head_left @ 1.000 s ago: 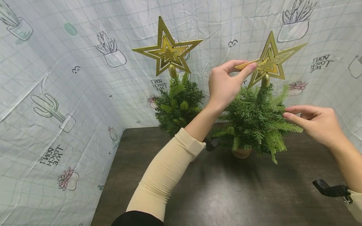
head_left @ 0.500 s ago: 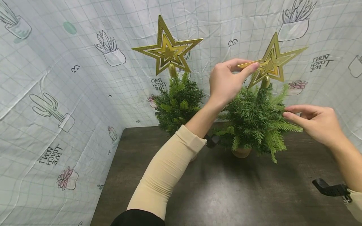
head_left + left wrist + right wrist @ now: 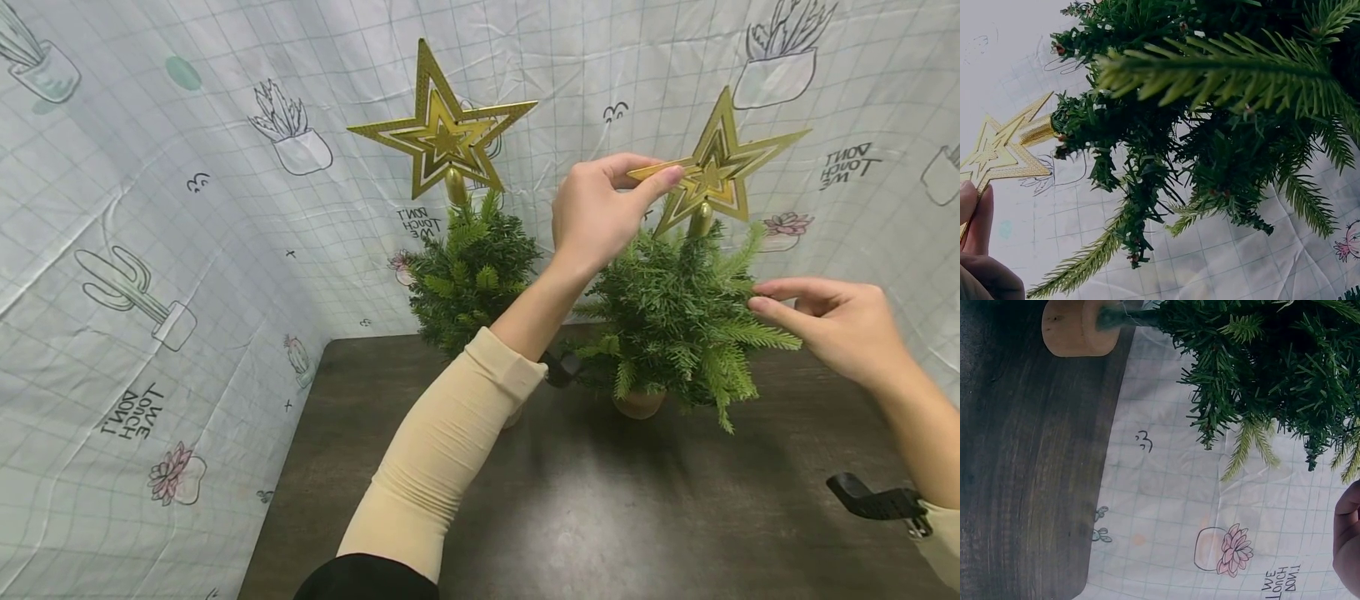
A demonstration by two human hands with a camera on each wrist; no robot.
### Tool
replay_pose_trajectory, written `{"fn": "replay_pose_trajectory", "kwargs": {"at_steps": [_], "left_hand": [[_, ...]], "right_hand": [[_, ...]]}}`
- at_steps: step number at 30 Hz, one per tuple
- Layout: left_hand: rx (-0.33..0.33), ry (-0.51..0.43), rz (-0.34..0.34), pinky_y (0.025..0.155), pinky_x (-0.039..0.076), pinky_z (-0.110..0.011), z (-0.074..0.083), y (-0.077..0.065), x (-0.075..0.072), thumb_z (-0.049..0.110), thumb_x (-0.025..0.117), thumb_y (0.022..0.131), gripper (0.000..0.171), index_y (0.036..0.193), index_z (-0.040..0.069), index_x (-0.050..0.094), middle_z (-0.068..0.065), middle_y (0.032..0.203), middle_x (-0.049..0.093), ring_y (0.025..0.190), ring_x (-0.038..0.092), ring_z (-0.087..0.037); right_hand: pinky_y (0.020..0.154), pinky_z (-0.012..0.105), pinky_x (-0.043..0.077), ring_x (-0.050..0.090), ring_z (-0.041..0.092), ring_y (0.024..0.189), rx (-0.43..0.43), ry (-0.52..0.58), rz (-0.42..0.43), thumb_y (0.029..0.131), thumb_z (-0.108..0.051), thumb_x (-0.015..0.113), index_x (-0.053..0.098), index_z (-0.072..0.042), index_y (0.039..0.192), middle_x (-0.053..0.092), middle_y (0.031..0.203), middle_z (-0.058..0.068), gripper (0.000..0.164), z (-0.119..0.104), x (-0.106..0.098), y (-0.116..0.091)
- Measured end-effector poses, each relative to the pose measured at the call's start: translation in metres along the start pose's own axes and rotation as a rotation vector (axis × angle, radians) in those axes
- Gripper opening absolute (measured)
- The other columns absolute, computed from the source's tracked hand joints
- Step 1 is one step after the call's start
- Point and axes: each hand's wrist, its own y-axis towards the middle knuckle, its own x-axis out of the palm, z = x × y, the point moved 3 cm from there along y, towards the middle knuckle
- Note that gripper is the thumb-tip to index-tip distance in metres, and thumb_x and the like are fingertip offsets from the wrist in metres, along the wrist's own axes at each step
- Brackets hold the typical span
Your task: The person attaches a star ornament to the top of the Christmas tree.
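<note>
Two small artificial Christmas trees stand side by side, each topped with a gold star. My left hand (image 3: 596, 212) pinches the left point of the right tree's star topper (image 3: 712, 171) between thumb and fingers. That star sits on the tip of the right Christmas tree (image 3: 675, 308) and leans slightly. In the left wrist view the fingertips hold the star (image 3: 988, 153) at its edge. My right hand (image 3: 847, 329) is at the right side of this tree, thumb and forefinger pinching a branch tip. The right wrist view shows only part of the right hand (image 3: 1349, 537).
The left Christmas tree (image 3: 480, 275) stands behind my left forearm with its own star topper (image 3: 446, 142). A round wooden base (image 3: 639, 404) supports the right tree on the dark table (image 3: 585, 517). A printed cloth (image 3: 202, 275) hangs behind and to the left.
The right tree's star has turned and tilted slightly under my left hand's fingers. My right hand stays at the branch. The head view has shifted a little.
</note>
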Motion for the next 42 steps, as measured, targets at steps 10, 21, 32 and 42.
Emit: {"fn": "replay_pose_trajectory", "kwargs": {"at_steps": [10, 21, 32, 42], "left_hand": [[-0.010, 0.039, -0.005, 0.047, 0.035, -0.020, -0.0020, 0.0022, 0.0023, 0.050, 0.077, 0.093, 0.022, 0.108, 0.035, 0.081, 0.020, 0.103, 0.080, 0.055, 0.055, -0.002], [-0.004, 0.039, -0.007, 0.046, 0.034, -0.020, -0.0022, 0.0019, 0.0015, 0.051, 0.077, 0.093, 0.023, 0.108, 0.035, 0.081, 0.019, 0.102, 0.081, 0.052, 0.053, -0.003], [-0.008, 0.049, -0.005, 0.049, 0.037, -0.020, -0.0040, 0.0009, 0.0019, 0.053, 0.076, 0.092, 0.025, 0.111, 0.037, 0.080, 0.020, 0.108, 0.078, 0.060, 0.059, -0.002], [0.041, 0.017, 0.016, 0.072, 0.049, -0.015, -0.0020, -0.0010, 0.0011, 0.048, 0.078, 0.093, 0.024, 0.112, 0.035, 0.079, 0.021, 0.107, 0.077, 0.095, 0.065, 0.008]], "right_hand": [[0.042, 0.032, 0.026, 0.040, 0.006, 0.044, 0.008, -0.004, -0.003, 0.092, -0.018, 0.083, 0.082, -0.024, 0.107, 0.054, 0.051, -0.014, 0.016, 0.0004, -0.0008, 0.0000], [0.041, 0.032, 0.026, 0.039, 0.006, 0.044, 0.012, -0.001, -0.004, 0.092, -0.017, 0.082, 0.082, -0.026, 0.107, 0.055, 0.051, -0.015, 0.017, 0.0007, -0.0014, -0.0005], [0.043, 0.032, 0.027, 0.040, 0.006, 0.045, 0.003, -0.011, -0.001, 0.091, -0.018, 0.083, 0.081, -0.024, 0.109, 0.053, 0.052, -0.013, 0.019, -0.0012, -0.0010, -0.0014], [0.043, 0.030, 0.029, 0.045, 0.005, 0.047, -0.043, -0.020, 0.023, 0.092, -0.018, 0.083, 0.080, -0.017, 0.120, 0.061, 0.056, -0.017, 0.028, -0.0058, -0.0079, -0.0042]]}}
